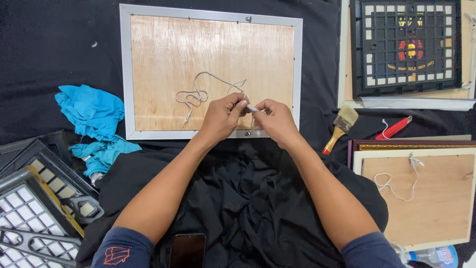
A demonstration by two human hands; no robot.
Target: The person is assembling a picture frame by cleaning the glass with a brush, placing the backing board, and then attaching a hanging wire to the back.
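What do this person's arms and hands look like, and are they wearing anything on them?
Both hands, left hand and right hand, are bare, with no gloves; I can make out no rings or watch. The forearms are uncovered. Short dark blue sleeves end above the elbows; the left one carries a small red printed mark.

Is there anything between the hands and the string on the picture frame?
Nothing visible. Both the left hand and right hand already pinch the string at its end, just above the wooden frame back.

Lighting was bright, even, from overhead; shadows soft and short. Mild sheen on the plywood frame back (213, 69). Focus sharp throughout; slight stretching toward picture corners.
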